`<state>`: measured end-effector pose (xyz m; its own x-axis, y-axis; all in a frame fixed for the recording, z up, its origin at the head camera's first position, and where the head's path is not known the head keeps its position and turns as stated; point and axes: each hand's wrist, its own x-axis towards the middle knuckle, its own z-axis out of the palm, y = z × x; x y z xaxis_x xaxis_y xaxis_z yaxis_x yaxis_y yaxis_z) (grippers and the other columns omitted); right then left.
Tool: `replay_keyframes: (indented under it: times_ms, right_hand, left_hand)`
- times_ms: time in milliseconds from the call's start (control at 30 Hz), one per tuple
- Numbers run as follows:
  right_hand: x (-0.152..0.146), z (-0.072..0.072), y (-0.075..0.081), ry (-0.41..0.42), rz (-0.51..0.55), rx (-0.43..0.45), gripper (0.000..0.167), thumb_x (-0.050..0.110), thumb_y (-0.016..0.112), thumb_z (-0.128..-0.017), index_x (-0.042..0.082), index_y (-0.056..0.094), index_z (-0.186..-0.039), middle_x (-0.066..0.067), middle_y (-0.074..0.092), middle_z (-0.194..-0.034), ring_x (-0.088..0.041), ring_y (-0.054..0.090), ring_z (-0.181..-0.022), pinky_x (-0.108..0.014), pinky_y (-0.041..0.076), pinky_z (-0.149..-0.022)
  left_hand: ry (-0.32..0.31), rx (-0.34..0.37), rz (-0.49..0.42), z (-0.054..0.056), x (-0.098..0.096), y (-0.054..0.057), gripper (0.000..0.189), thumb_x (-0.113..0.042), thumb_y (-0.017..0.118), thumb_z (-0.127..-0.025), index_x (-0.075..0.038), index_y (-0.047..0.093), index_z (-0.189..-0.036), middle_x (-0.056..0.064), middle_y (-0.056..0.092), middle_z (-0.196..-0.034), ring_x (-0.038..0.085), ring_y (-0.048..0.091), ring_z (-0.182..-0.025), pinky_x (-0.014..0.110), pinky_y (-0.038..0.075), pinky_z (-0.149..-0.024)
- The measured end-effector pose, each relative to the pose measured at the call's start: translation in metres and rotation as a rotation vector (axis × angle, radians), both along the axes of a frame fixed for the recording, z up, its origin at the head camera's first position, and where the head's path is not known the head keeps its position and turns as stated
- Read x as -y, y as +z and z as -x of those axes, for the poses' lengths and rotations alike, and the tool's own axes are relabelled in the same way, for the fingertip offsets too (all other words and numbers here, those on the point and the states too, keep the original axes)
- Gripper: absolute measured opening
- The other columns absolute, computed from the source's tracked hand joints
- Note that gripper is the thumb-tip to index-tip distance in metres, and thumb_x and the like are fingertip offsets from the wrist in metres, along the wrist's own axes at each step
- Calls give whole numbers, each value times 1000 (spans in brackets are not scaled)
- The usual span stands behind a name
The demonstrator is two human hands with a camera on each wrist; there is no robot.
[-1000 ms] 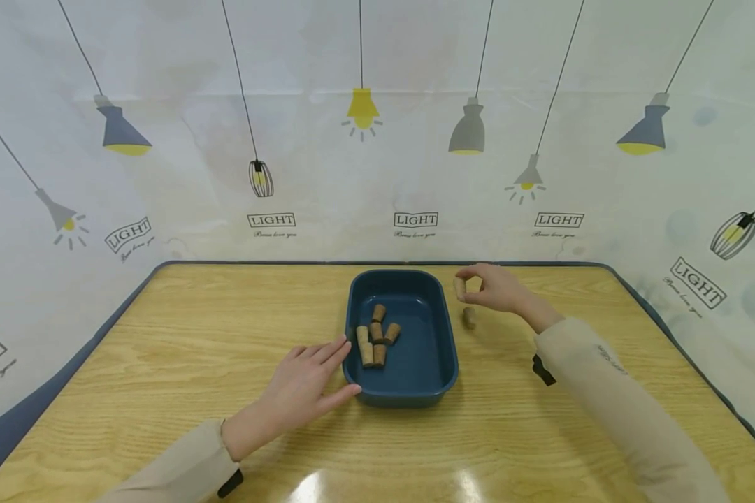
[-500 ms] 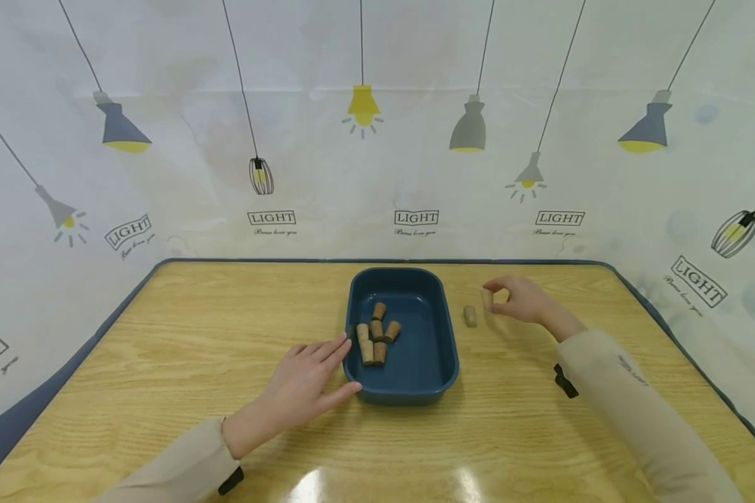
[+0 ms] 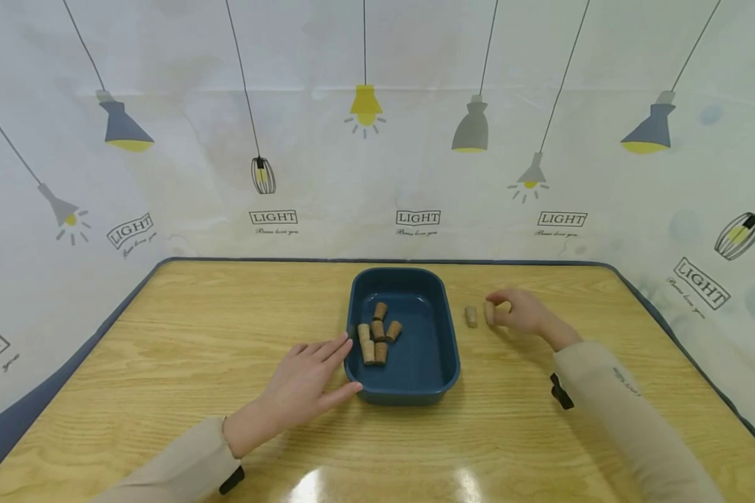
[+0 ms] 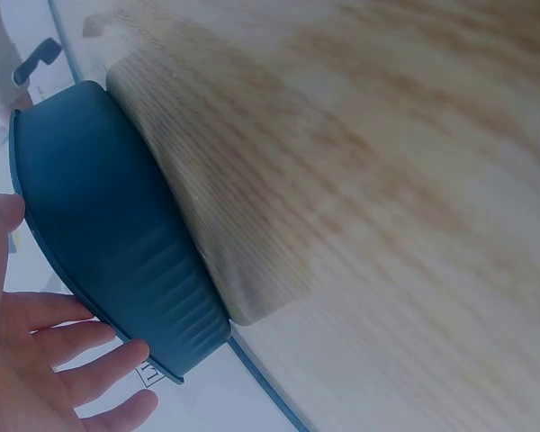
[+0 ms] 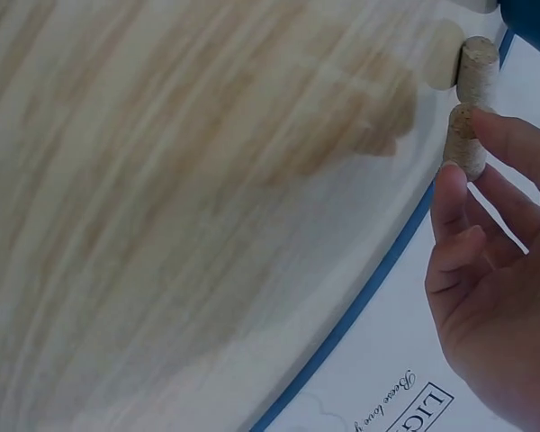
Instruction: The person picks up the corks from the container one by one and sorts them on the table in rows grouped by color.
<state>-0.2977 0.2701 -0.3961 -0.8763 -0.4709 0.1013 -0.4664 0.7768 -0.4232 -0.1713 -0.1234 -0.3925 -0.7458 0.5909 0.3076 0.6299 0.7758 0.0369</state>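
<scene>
The right hand [image 3: 526,314] has carried its pinched cork [image 3: 489,314] away from the right side of the blue tray [image 3: 409,399]; a second ago that piece hung beyond the far end of the second cork [image 3: 471,316], half a second ago it was held farther right; now it has come down and nearer, level with its neighbour and just to the right; the right sleeve [image 3: 623,405] has shifted right and nearer too.

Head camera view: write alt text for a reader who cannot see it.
A person's right hand pinches a pale cork beside a second cork at a wooden table. The left hand rests at the left edge of a blue tray holding six corks. Behind is a white backdrop printed with hanging lamps.
</scene>
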Motion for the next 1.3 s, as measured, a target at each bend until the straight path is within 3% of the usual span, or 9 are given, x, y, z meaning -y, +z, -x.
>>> replay_keyframes:
  times_ms: [300, 933, 1067, 1233, 1300]
  right_hand:
    - [-1, 2, -10, -54, -7, 87, 39, 5, 55, -81, -10, 50, -116, -25, 52, -110, -41, 44, -105, -51, 36, -84]
    - [-5, 0, -7, -58, -12, 109, 42, 7, 55, -83, -10, 47, -120, -27, 50, -112, -43, 43, -105, -52, 36, -83]
    - [-6, 1, -1, -55, 6, 110, 45, 14, 58, -85, -10, 45, -122, -29, 49, -113, -39, 50, -94, -49, 40, -77]
    - [-2, 4, 16, -21, 52, 49, 45, 15, 58, -86, -9, 45, -122, -29, 50, -111, -25, 55, -70, -41, 44, -65]
    - [4, 5, 24, -10, 71, 21, 43, 15, 58, -86, -7, 46, -121, -28, 50, -111, -23, 55, -70, -40, 44, -65]
  left_hand:
    - [5, 4, 4, 0, -1, -1, 68, -58, 41, -85, -8, 46, -130, 7, 41, -132, 24, 48, -109, 44, 38, -85]
    - [7, -10, 7, -2, -1, -1, 68, -58, 42, -84, -7, 47, -129, 8, 42, -131, 24, 49, -108, 44, 38, -85]
    - [3, -9, 2, -2, -1, 0, 67, -57, 42, -85, -7, 47, -129, 8, 43, -131, 24, 49, -108, 43, 38, -85]
    - [-5, -9, -6, -1, -1, 1, 68, -57, 42, -85, -6, 47, -129, 8, 43, -131, 24, 49, -107, 43, 39, -84]
    - [-6, -9, -6, -1, -1, 2, 68, -58, 42, -85, -6, 47, -129, 8, 43, -131, 24, 49, -107, 43, 39, -84]
